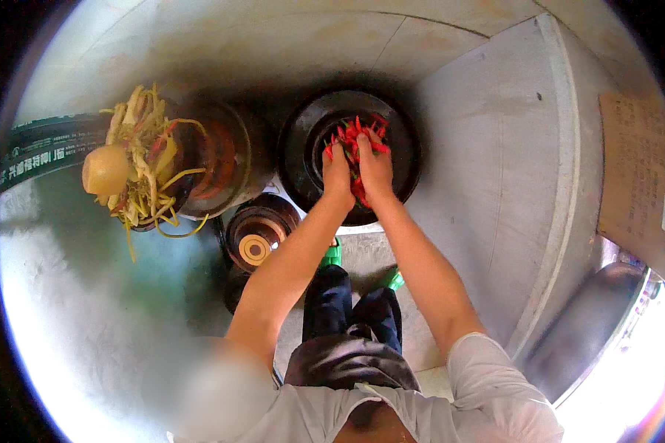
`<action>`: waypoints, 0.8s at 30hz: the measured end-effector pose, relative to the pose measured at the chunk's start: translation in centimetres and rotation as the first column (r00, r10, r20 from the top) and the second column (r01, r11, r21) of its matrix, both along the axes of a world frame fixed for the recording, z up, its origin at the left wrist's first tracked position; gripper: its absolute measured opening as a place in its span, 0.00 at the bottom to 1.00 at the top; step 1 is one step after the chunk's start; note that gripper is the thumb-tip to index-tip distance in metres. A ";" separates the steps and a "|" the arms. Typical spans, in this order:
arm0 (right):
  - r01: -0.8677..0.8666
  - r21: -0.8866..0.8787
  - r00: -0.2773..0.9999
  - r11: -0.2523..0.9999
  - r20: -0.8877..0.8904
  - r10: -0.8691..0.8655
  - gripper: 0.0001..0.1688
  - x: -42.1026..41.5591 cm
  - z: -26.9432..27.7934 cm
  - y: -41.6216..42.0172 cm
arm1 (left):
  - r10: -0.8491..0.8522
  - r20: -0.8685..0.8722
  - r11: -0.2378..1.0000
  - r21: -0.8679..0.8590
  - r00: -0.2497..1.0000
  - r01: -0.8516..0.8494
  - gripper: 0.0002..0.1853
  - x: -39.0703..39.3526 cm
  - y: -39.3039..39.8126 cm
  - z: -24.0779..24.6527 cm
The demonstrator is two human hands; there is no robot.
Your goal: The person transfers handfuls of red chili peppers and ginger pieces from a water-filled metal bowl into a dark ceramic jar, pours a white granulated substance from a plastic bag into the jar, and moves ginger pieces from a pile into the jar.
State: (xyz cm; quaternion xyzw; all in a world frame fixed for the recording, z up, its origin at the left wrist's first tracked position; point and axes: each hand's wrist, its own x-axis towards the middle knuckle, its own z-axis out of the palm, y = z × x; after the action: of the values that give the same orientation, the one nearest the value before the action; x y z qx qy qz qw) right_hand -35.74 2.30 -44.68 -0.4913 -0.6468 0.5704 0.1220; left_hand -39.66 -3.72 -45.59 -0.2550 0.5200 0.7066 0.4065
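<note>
Red chili peppers (353, 133), some with green stems, fill the space between my two hands over the mouth of a large dark glazed jar (299, 183) with a wide rim. My left hand (337, 174) cups them from the left side, fingers pointing away from me. From the right, my right hand (375, 166) presses against the same bunch, its thumb near the peppers' top. The jar's inside is mostly hidden by the peppers and hands.
At left, yellowish pickled vegetables (141, 160) are heaped beside another brown jar (221, 160). A smaller brown jar (255, 213) with a tan disc stands nearer me. A pale wall panel (487, 144) rises at right, with cardboard (634, 166) beyond.
</note>
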 end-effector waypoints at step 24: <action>-0.580 0.173 0.747 0.796 0.501 0.436 0.47 -1.0 -3.5 1.0 | -0.150 0.144 0.975 -0.140 0.978 0.170 0.27 -2.4 -1.1 3.8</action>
State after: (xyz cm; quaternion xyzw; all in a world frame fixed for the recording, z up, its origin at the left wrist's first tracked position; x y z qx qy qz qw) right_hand -36.76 3.28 -48.15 -0.3818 -0.8503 0.3449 -0.1109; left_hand -42.09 -4.83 -41.81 -0.2885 0.5629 0.6115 0.4754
